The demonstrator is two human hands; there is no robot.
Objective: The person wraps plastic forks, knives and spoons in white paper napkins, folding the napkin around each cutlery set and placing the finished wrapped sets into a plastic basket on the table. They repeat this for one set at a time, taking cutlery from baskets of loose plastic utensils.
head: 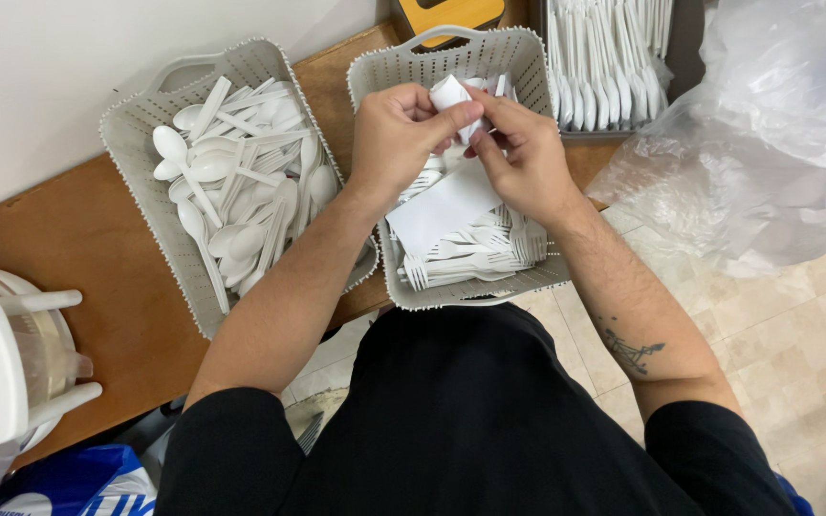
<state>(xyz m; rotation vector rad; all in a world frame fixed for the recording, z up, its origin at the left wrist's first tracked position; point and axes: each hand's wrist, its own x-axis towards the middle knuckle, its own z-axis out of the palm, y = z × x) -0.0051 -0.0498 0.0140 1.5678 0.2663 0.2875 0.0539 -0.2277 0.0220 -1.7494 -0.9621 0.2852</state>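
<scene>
White paper napkin (pixel 446 196) sits pinched between both hands, over the grey basket (pixel 528 57) full of white plastic forks (pixel 475 263). The left hand (pixel 396 134) has its fingers closed on the rolled top end. The right hand (pixel 523 158) pinches it too. Beside it, another grey basket (pixel 136 143) holds white spoons (pixel 231 182) on the brown table (pixel 78 239).

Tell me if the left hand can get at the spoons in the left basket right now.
Probably yes, once freed: the spoons lie uncovered in the open basket beside the left hand, but that hand now pinches a white napkin with the right hand.
</scene>
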